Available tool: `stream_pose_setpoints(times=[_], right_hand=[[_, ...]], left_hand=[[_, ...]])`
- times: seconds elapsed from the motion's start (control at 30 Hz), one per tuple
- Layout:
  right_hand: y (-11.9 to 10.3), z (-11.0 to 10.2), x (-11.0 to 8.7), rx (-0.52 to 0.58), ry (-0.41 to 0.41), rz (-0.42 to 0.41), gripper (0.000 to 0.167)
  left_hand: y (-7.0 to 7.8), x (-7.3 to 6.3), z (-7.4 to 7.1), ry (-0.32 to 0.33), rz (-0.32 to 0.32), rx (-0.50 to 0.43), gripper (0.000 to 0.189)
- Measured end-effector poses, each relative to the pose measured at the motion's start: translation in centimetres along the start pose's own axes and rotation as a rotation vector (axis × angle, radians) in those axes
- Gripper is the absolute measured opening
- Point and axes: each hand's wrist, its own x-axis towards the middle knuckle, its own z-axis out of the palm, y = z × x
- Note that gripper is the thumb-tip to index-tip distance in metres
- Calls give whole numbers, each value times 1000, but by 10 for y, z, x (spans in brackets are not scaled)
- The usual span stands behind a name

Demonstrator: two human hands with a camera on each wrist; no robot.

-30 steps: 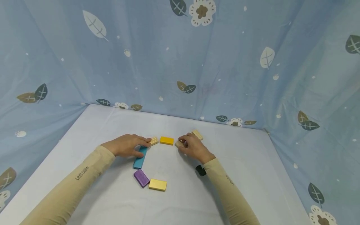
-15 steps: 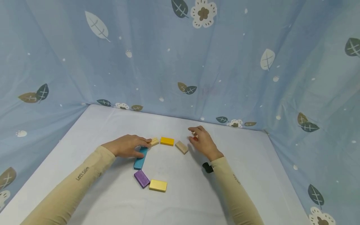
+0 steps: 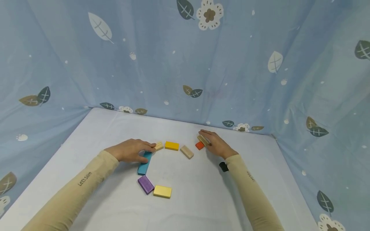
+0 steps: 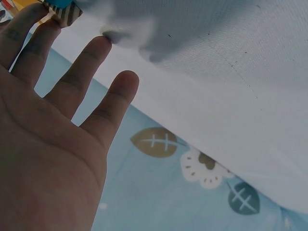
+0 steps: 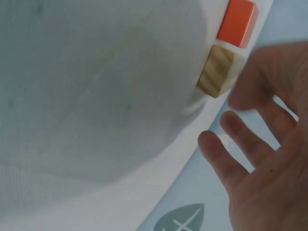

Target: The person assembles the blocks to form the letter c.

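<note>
My left hand (image 3: 131,150) lies over the left blocks. Its forefinger touches a striped wooden block (image 3: 158,146) and its thumb a blue block (image 3: 144,165); in the left wrist view its fingers are spread. My right hand (image 3: 218,144) is at another wooden block (image 3: 203,140), its fingers around the far side. In the right wrist view that wooden block (image 5: 217,72) is beside a red block (image 5: 238,21), and the outer fingers are apart from it. A firm grip does not show.
Between the hands lie an orange block (image 3: 171,146) and a plain wooden block (image 3: 187,152). Nearer are a purple block (image 3: 145,184) and a pale yellow block (image 3: 162,191). A blue patterned curtain (image 3: 162,64) bounds the white table (image 3: 190,205) at the back and sides.
My right hand has let go of the plain wooden block and moved right to the other wooden block; the red block has come into view. My left hand has stayed in place.
</note>
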Motion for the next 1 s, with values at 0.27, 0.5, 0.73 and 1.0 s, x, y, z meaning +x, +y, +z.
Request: stream_pose_setpoints(times=[0.27,0.5,0.73,1.0], right_hand=[[2,1,0,52,-67,23,68],[4,4,-2,21,-97,82,59],[1,1,-12,-1,-61,185,56],[1,0,-24,-15,-25,244,54]], left_hand=[[1,0,1,3,4,-7,51],[2,0,1,-2,-7,-4,51],[1,0,1,-2,-11,-9,52],[1,0,0,-2,0,-6,51]])
